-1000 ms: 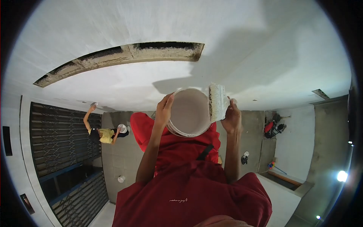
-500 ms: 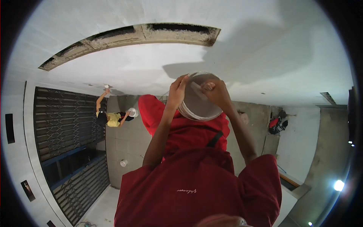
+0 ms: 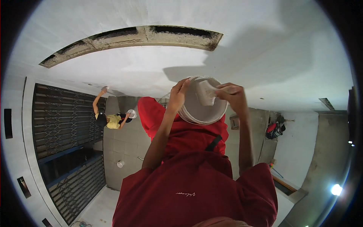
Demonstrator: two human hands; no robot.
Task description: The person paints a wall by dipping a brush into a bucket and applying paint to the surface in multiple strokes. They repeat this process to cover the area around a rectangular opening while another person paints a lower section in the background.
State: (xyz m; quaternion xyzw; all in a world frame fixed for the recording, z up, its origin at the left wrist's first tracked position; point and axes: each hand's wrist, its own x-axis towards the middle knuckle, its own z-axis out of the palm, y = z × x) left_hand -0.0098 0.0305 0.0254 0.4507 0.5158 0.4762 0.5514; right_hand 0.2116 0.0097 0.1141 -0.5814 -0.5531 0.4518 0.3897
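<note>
A white bucket (image 3: 202,120) is tilted in front of my red trousers, its open mouth facing me. My left hand (image 3: 178,94) is closed on the bucket's left rim, thumb to the inside. In my right hand (image 3: 233,97), at the right side of the mouth, is the handle of a wide paintbrush (image 3: 206,94). Its broad white-coated end lies within the bucket's opening. The bucket's inner wall looks smeared pale grey-white.
A whitish wall with a long recessed opening (image 3: 145,37) rises ahead. To the left, a person in a yellow top (image 3: 113,120) reaches to the wall, holding a white bucket (image 3: 131,114). A small white container (image 3: 120,164) stands on the tiled floor; a dark folding gate (image 3: 68,113) is beyond.
My right hand has moved right and turned, drawing back from the bucket's middle, and more of the brush's white end shows. My left hand stays on the rim.
</note>
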